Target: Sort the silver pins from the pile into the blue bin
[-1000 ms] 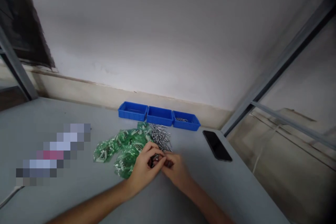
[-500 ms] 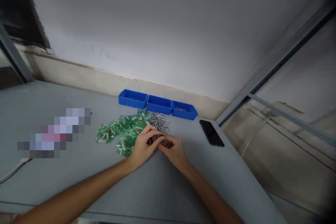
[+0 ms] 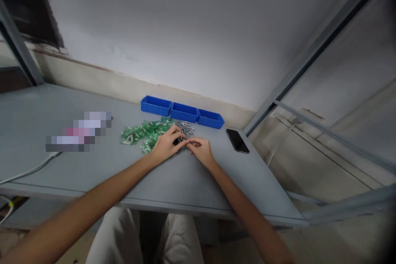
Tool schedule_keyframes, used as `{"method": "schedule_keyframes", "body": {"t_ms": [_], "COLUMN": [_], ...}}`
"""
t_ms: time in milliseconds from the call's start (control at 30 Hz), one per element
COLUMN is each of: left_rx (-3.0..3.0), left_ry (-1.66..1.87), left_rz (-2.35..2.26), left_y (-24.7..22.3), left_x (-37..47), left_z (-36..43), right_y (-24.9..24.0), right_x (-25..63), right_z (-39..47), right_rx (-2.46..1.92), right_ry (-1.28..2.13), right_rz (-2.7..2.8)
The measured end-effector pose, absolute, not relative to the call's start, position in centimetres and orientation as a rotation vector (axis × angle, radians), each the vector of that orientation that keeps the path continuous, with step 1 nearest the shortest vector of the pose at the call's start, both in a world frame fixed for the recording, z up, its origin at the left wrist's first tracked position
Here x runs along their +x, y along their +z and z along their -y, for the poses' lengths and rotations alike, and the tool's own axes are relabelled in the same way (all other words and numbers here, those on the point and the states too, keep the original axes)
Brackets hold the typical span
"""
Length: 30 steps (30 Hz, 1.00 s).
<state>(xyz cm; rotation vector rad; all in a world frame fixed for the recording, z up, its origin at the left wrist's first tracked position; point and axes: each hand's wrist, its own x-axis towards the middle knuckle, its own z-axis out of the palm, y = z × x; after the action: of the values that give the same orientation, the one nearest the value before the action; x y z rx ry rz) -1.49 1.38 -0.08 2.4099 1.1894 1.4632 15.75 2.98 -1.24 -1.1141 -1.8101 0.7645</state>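
Through the head camera I see the left hand (image 3: 167, 145) and the right hand (image 3: 201, 151) brought together low over the grey table (image 3: 192, 185), fingertips meeting or very nearly so. On both I read the fingers as bent inward, the left thumb reaching across toward the right fingertips; whether anything is pinched between them I cannot tell, because the fingers cover the spot. The thin metal pins (image 3: 186, 127) lie in a loose, criss-crossed pile just beyond the hands, and I pick out a few more metal bits under and just below the fingers. Against the pile's left side I have crumpled green plastic bags (image 3: 136, 133) with pale pieces showing through, the left hand covering part of them. Behind the pile, a left blue bin (image 3: 155, 109), a middle blue bin (image 3: 184, 115) and a right blue bin (image 3: 210, 121) stand in a row near the wall (image 3: 154, 41); I cannot make out what the right one holds. Well to the right I see a black phone (image 3: 237, 140) lying flat near the table's edge. Far left sits a pixelated object (image 3: 78, 130), a pale cable (image 3: 34, 170) running from its near end.
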Motion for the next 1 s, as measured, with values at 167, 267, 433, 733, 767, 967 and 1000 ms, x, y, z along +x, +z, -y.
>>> {"method": "schedule_keyframes", "body": {"t_ms": [167,267,433,733,767,967,1000], "left_rx": [2.653,2.829,2.992,2.826,2.823,2.640,2.602], "left_ry": [1.390,1.347,1.236,1.278,1.251,1.224,1.227], "left_rz": [-1.272,-1.203,-1.184,-1.184,-1.198,-1.342,-1.332], "left_y": [-0.2,-0.1,0.3,1.4,1.5,1.9,2.0], "left_x": [-1.9,-2.4,-2.3,-3.8,-4.0,-3.2,-3.0], "left_z": [-0.6,-0.6,-0.4,-0.2,-0.3,-0.6,-0.7], "right_y": [-1.7,-2.0,-2.3,-1.5,-1.2,0.9,1.2], "right_x": [17.6,18.2,18.4,16.7,16.5,15.2,15.1], "right_z": [-4.3,-4.8,-4.8,-3.1,-2.7,-0.8,-0.6], "right_rx": [-1.195,-1.192,-1.204,-1.152,-1.130,-1.126,-1.131], "right_ry": [0.531,0.486,0.458,0.527,0.548,0.822,0.907], "right_rz": [1.725,1.691,1.668,1.745,1.728,1.536,1.484]}}
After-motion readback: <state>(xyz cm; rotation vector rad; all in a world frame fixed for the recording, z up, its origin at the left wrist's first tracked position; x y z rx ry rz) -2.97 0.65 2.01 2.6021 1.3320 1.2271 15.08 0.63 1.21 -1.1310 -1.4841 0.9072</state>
